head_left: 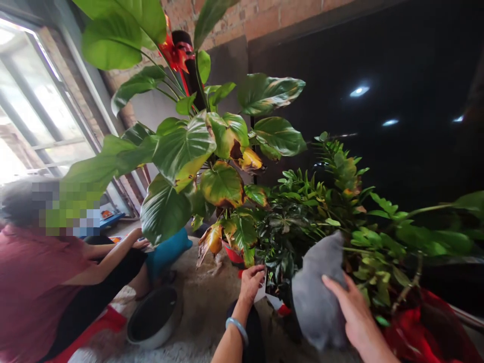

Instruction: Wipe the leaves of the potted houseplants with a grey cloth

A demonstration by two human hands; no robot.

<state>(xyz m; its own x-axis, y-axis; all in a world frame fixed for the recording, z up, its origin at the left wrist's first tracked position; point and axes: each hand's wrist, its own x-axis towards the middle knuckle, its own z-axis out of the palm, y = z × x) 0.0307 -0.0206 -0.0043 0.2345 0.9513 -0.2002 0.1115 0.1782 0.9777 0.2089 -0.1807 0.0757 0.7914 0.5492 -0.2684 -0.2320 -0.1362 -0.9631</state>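
Note:
My right hand (353, 315) grips a grey cloth (319, 297), thumb on top, in front of the low leafy plants at the right. My left hand (252, 283), with a pale bracelet (238, 330) on its wrist, is at the edge of a dark-leaved plant (282, 247). Its fingers are bent together; what they hold, if anything, is hidden. Above it rises a tall potted plant (185, 146) with broad leaves, some yellow and browned at the edges. The tall plant's red pot (232, 254) shows just behind my left hand.
At the left a person in a dusky red shirt (34, 287) sits low, arms forward near a blue-teal item (168, 252). A grey basin (153, 317) stands on the floor between us. Red plastic (431, 327) lies at lower right, and a dark glossy panel (378, 65) backs the plants.

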